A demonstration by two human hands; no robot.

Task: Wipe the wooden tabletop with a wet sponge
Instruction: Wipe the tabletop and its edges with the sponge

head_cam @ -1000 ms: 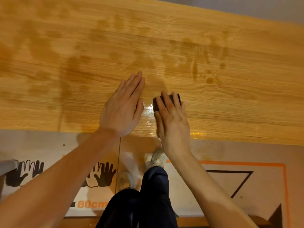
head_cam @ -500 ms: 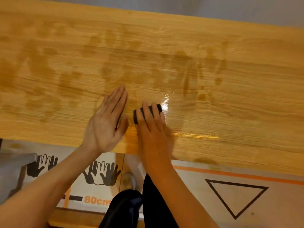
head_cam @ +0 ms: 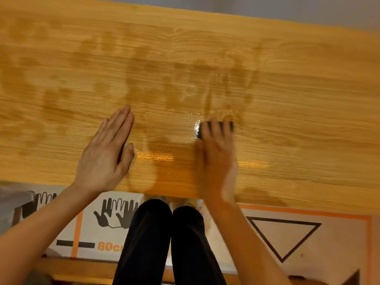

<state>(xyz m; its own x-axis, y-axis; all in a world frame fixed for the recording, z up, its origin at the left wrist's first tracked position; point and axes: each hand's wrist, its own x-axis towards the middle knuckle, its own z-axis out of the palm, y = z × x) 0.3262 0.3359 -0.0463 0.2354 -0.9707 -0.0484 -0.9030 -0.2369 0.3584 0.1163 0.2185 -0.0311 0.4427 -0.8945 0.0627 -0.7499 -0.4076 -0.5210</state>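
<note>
The wooden tabletop [head_cam: 287, 99] fills the upper part of the head view, with dark wet streaks and shiny patches across its middle. My right hand [head_cam: 216, 157] presses flat on a dark sponge [head_cam: 218, 125]; only the sponge's far edge shows past my fingertips. The hand looks blurred. My left hand [head_cam: 104, 153] lies flat on the wood to the left, palm down, fingers together, holding nothing. A wet glossy strip lies between the two hands near the table's front edge.
Below the table's front edge are my legs in dark trousers [head_cam: 164, 243] and a floor mat [head_cam: 308, 233] with an orange border, a black triangle, hand prints and "80cm" printed on it. A grey wall runs behind the table's far edge.
My right hand has slid the sponge to the right, away from my left hand, leaving a wet shiny strip between them. The left hand stays flat on the wood.
</note>
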